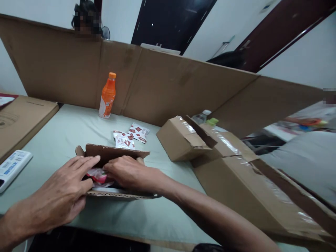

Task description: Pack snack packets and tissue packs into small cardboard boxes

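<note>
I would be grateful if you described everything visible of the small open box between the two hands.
The box looks like brown corrugated cardboard with rough edges. It stands open-topped on a pale green cloth, its far panel raised. The left hand is at its left side; the right hand reaches inside, where a pink-and-clear packet shows. White sachets lie just beyond it. The hands hide much of its interior.

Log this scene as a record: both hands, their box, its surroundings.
Left hand: at left end of small open brown cardboard box
Right hand: inside it, grip unclear
Contents seen: crinkled clear-and-red plastic packet
Behind: two white sachets with red-brown diamonds; upright orange plastic bottle
Right: taped brown cardboard cartons
Left: white rectangular device
</note>
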A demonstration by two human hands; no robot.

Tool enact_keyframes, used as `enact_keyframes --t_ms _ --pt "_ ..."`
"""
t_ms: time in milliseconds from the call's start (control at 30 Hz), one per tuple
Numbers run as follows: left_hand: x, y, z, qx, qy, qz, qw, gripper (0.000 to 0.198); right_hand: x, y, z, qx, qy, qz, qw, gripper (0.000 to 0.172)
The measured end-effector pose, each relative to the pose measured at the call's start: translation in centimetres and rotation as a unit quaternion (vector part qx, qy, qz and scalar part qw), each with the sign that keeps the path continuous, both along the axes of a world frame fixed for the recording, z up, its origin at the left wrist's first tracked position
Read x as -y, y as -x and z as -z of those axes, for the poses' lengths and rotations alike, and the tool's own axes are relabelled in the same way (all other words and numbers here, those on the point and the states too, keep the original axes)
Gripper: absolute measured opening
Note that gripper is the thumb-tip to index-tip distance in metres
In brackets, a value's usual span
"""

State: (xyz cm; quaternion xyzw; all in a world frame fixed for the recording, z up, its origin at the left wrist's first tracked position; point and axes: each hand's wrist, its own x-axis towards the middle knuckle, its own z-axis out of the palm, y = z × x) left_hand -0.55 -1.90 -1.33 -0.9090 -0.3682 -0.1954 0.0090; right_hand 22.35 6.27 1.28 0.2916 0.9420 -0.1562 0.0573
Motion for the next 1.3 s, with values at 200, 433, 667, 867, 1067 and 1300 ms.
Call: enact_keyframes --t_ms 200,433,667,867,1067,1300 --pt "-1.5 -0.1 0.3 0.03 0.077 0.032 0.996 0.013 -4.5 -7.5 -0.3 -0.298 -0.074 0.21 0.928 0.029" --pt "-1.4 -0.1 0.2 0.062 0.098 0.031 0.993 0.018 -13.6 -6.5 11.5 0.095 -0.107 0.269 0.952 0.064" --pt "-1.1 -0.1 0.1 0.074 0.084 0.013 0.994 0.02 -14.6 -6.6 14.8 0.108 -0.112 0.239 0.959 0.048" --pt "-1.0 -0.1 -0.1 0.054 0.037 0.016 0.998 0.023 -15.3 -7.8 13.5 0.123 -0.11 0.236 0.958 0.07" --pt "-0.4 0.4 1.1 0.055 0.003 -0.024 0.998 0.028 -16.2 -5.8 13.3 0.124 -0.127 0.247 0.953 0.041" --pt "-0.1 2.1 3.1 0.044 -0.016 -0.036 0.998 0.042 -17.7 -7.9 12.1 0.122 -0.137 0.207 0.961 0.038"
